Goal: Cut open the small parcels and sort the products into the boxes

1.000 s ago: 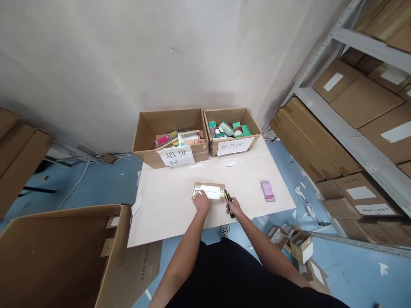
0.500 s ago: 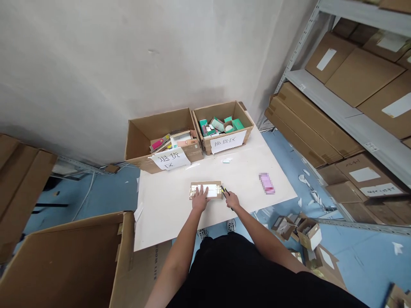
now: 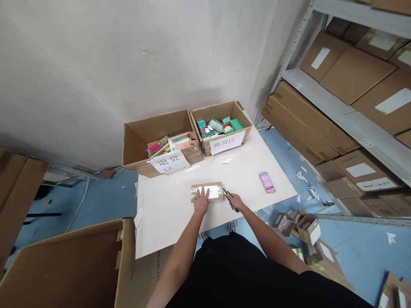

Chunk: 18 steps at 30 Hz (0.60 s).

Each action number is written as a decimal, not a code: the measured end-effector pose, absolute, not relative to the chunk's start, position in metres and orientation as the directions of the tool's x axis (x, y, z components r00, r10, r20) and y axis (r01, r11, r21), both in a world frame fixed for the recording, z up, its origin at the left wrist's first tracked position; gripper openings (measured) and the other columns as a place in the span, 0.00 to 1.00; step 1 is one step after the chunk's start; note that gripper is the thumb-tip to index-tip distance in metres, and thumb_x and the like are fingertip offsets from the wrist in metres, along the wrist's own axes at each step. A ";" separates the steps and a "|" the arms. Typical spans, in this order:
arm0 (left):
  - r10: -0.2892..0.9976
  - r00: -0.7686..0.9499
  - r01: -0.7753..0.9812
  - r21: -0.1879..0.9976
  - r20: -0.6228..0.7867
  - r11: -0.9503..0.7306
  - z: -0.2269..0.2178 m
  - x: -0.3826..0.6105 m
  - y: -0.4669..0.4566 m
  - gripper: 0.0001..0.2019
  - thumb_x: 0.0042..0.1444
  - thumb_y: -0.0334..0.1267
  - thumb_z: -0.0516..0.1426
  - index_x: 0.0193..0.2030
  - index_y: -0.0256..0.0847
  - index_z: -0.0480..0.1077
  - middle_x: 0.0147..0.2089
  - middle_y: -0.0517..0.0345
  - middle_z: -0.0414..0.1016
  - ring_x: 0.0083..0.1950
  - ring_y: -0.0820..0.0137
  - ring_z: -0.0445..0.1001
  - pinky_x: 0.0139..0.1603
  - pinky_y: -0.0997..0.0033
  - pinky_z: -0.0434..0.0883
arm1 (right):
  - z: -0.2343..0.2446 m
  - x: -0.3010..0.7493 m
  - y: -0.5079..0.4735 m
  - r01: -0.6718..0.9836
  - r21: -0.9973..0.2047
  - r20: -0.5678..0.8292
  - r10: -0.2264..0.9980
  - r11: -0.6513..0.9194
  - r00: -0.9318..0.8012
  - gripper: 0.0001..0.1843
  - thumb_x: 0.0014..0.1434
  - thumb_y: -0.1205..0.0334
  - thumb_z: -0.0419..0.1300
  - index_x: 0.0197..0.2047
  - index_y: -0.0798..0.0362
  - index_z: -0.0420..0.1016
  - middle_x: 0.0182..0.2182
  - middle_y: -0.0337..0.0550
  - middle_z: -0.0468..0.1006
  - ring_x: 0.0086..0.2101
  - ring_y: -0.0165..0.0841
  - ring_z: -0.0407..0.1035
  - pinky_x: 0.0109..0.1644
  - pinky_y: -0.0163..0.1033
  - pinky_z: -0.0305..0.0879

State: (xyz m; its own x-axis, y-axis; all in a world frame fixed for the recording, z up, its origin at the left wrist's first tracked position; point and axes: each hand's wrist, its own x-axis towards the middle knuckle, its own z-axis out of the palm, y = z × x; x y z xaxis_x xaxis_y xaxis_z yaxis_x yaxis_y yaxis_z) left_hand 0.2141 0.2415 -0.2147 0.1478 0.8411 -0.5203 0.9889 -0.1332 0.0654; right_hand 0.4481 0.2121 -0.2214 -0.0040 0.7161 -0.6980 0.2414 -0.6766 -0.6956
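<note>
A small flat cardboard parcel (image 3: 215,187) with a white label lies on the white table (image 3: 167,209). My left hand (image 3: 201,202) rests flat on its near left part, fingers spread. My right hand (image 3: 236,201) is closed round a yellow and black utility knife (image 3: 228,194), whose tip points at the parcel's right end.
Two open cartons with paper signs stand at the table's back: the left one (image 3: 141,141) holds mixed packets, the right one (image 3: 239,117) small green boxes. A pink item (image 3: 266,182) lies at the right. A big carton (image 3: 64,265) is at my left; shelves of boxes (image 3: 353,85) at right.
The view has drifted slightly. My right hand with the knife stays at the parcel's right end, and my left hand remains on the parcel.
</note>
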 end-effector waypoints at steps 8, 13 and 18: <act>0.850 0.145 0.989 0.060 -0.507 -0.133 -0.208 0.218 0.244 0.35 0.70 0.53 0.53 0.80 0.58 0.47 0.84 0.52 0.41 0.82 0.47 0.40 0.70 0.38 0.63 | -0.228 0.467 0.177 0.294 -0.706 -0.683 0.729 -0.644 -0.042 0.24 0.70 0.39 0.55 0.31 0.49 0.63 0.15 0.30 0.68 0.12 0.26 0.61 0.18 0.30 0.56; 0.881 0.193 0.981 0.114 -0.431 -0.159 -0.186 0.210 0.268 0.30 0.70 0.52 0.51 0.76 0.51 0.58 0.79 0.47 0.56 0.78 0.49 0.53 0.71 0.46 0.64 | -0.233 0.445 0.176 0.204 -0.688 -0.657 0.717 -0.697 0.233 0.24 0.67 0.34 0.55 0.37 0.48 0.64 0.21 0.32 0.71 0.17 0.29 0.68 0.22 0.32 0.63; 0.874 0.120 0.992 0.099 -0.472 -0.083 -0.175 0.189 0.278 0.30 0.72 0.44 0.44 0.79 0.48 0.51 0.81 0.49 0.50 0.81 0.52 0.45 0.75 0.44 0.56 | -0.234 0.398 0.214 0.377 -0.647 -0.596 0.748 -0.663 0.292 0.26 0.56 0.39 0.69 0.45 0.48 0.67 0.37 0.45 0.81 0.38 0.40 0.79 0.34 0.36 0.70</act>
